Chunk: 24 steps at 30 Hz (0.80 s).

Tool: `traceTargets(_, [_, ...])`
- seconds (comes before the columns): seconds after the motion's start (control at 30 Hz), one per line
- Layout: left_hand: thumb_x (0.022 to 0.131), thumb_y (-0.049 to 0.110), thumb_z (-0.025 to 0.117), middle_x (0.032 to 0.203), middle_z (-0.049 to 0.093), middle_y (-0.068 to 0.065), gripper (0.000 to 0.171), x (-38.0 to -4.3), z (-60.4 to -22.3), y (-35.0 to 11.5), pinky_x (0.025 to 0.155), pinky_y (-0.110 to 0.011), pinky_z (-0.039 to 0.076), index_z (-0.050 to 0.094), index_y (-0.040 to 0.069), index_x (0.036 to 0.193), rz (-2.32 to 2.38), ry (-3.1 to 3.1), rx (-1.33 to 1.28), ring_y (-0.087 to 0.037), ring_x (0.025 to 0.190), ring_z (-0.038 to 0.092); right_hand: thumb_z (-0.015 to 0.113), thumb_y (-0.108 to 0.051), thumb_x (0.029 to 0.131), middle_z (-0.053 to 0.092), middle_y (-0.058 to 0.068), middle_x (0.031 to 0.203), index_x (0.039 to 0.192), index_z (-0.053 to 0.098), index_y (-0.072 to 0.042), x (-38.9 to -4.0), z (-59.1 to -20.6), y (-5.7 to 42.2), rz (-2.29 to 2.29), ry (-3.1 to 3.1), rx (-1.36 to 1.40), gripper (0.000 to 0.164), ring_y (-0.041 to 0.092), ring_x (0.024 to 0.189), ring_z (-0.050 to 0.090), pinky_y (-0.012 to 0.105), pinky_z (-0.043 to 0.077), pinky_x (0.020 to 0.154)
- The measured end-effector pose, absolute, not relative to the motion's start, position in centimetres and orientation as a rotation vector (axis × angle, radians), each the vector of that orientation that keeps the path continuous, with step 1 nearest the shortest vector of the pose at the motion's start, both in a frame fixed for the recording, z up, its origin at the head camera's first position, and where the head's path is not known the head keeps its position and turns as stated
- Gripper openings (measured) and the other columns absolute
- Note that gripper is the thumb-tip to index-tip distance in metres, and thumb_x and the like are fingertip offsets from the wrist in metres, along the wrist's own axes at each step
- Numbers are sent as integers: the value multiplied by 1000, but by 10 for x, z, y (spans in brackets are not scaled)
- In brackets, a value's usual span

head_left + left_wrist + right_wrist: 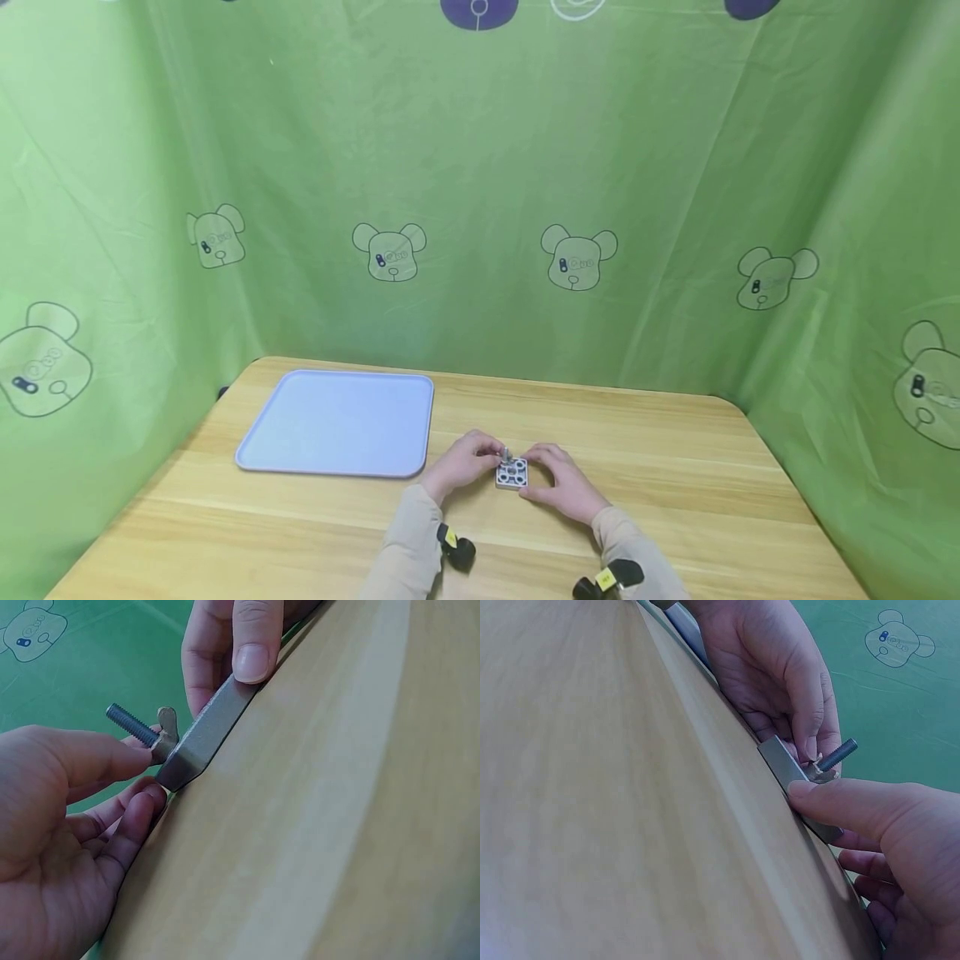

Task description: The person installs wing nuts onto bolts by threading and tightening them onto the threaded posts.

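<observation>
A small square metal block (pixel 512 477) with several round holes in its top lies flat on the table between the two hands. From one far corner a threaded bolt (pixel 131 722) sticks up, with a wing nut (pixel 167 729) low on it, near the block's face. My left hand (pixel 467 463) pinches the wing nut between thumb and index finger, its other fingers curled beside the block. My right hand (pixel 564 490) grips the block across its right side, thumb on the near edge and fingers at the far edge.
A pale blue rectangular tray (pixel 337 425) lies at the back left of the wooden table (pixel 675 450). Green curtains (pixel 480 167) with bear-head prints surround the table at the back and sides. Black wrist cameras (pixel 459 550) sit on both sleeves.
</observation>
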State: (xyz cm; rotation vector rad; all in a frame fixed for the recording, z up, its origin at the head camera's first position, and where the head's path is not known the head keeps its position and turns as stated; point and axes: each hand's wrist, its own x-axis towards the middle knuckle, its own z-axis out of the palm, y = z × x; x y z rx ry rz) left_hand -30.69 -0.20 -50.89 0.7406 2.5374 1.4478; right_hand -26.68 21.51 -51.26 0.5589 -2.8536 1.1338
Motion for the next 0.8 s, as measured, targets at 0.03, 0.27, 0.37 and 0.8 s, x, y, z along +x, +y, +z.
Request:
traceTargets(0.03, [91,9,61,103,64,-7,16,-307,-508,-2,93,-39,43,73,7,102,1446,2538,742,-18,100,55,79,-37,77,54,13,134,123,61,-10,-267,-513,215,1133,-2853,559,57,35,129,47,58,33,111])
traceTargets(0.27, [92,8,60,102,63,-6,16,-304,-505,-2,92,-35,44,72,6,102,1426,2552,749,-15,98,54,79,-36,76,54,12,133,122,61,-10,-266,-513,215,1142,-2850,559,56,35,129,47,58,32,111])
traceTargets(0.37, [92,8,60,102,62,-6,16,-303,-504,-2,90,-34,43,72,6,102,1424,2553,748,-15,97,54,79,-36,76,54,12,133,122,61,-9,-265,-512,215,1151,-2850,559,56,35,129,47,58,32,111])
traceTargets(0.8, [88,6,59,111,64,-10,36,-306,-510,-1,82,-33,49,61,8,124,1647,2380,608,-17,97,57,79,-37,77,53,15,135,125,60,-8,-265,-511,216,1133,-2852,557,60,37,129,47,61,32,110])
